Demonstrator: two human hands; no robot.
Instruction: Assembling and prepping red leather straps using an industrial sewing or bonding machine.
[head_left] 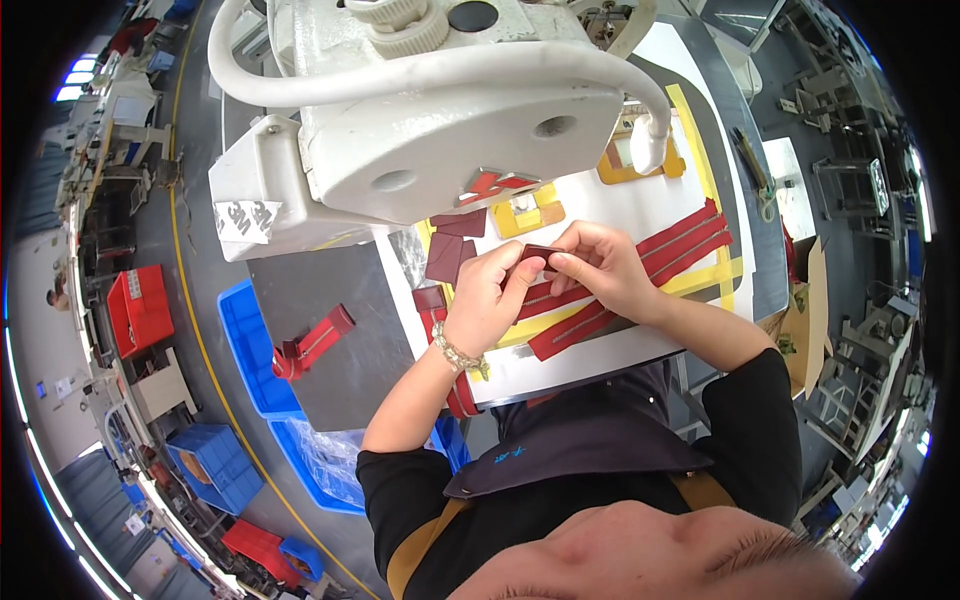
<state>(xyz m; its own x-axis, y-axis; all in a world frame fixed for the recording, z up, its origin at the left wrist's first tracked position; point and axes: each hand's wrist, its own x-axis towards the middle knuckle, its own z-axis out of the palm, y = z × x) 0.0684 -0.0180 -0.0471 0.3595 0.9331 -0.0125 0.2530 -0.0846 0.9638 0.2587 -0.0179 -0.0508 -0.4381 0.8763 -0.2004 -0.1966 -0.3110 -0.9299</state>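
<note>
Between the fingertips of my left hand (487, 295) and my right hand (610, 275) is a small dark red piece (541, 251), like leather or fabric. Both hands pinch it, one at each end. Long red zipper strips (665, 245) lie slanting across the white board (640, 345), beneath and beside my right hand. Another red zipper strip (462, 397) runs down past my left wrist, partly hidden by it. Several flat dark red pieces (445, 256) rest just beyond my left hand. A yellow template frame (528, 212) lies past my fingers.
A white sewing machine head (450, 140) looms over the far side of the board. On the dark table (330, 385) at left lies a folded red zipper piece (318, 340). Blue bins (240, 325) stand beside the table; a cardboard box (808, 320) is at right.
</note>
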